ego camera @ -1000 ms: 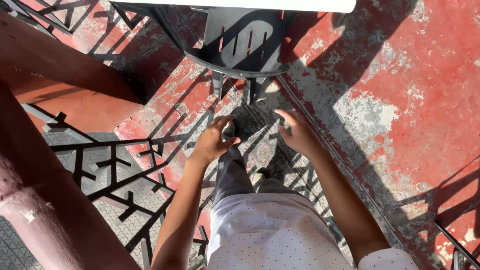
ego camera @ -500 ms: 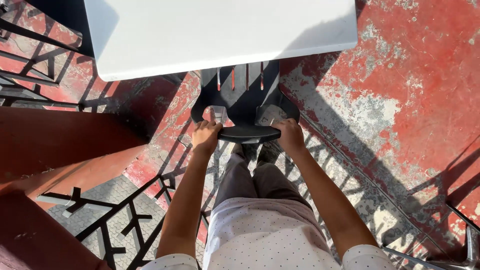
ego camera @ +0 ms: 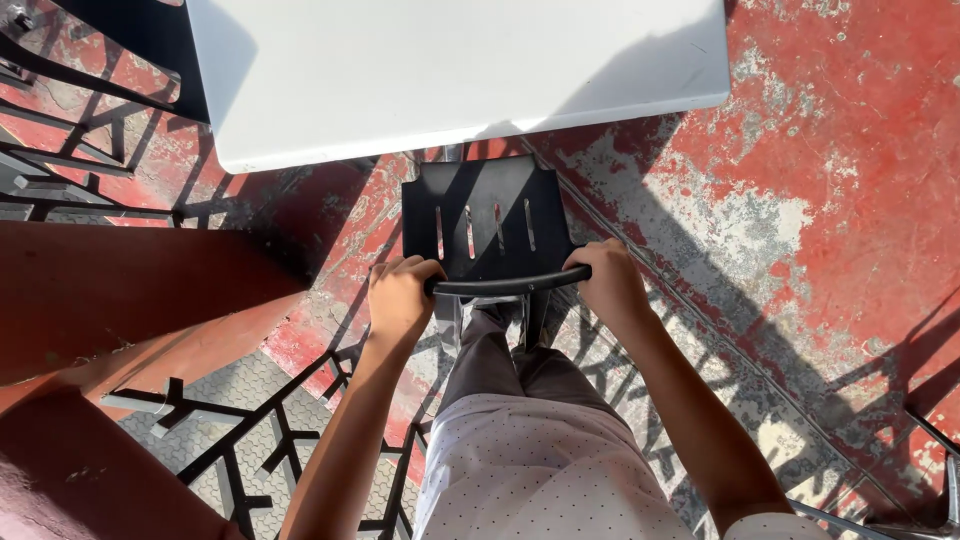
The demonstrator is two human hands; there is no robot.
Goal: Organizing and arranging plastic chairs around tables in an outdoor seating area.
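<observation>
Black plastic chair (ego camera: 487, 225), seen from above and behind, stands at the centre of the view with its slotted seat pointing toward 12 o'clock, where the front edge lies just beneath the near rim of a white rectangular table (ego camera: 450, 70). Left hand (ego camera: 398, 292), at 9 o'clock of the chair, is curled shut around the left end of the curved top rail of the backrest; right hand (ego camera: 610, 280), at 3 o'clock, is wrapped in the same way around the right end of the rail. Both forearms run down toward 6 o'clock, flanking grey trousers (ego camera: 510, 365) and a white dotted shirt (ego camera: 530, 470). Red painted floor (ego camera: 800, 200), worn to grey patches, spreads from 12 to 5 o'clock and carries long diagonal shadows. Rust-red parapet (ego camera: 110, 300) occupies 8 to 9 o'clock, with a dark metal grille (ego camera: 230, 450) at 7 o'clock through which paving shows. A second dark chair frame (ego camera: 60, 70) sits at 10 o'clock beside the table
</observation>
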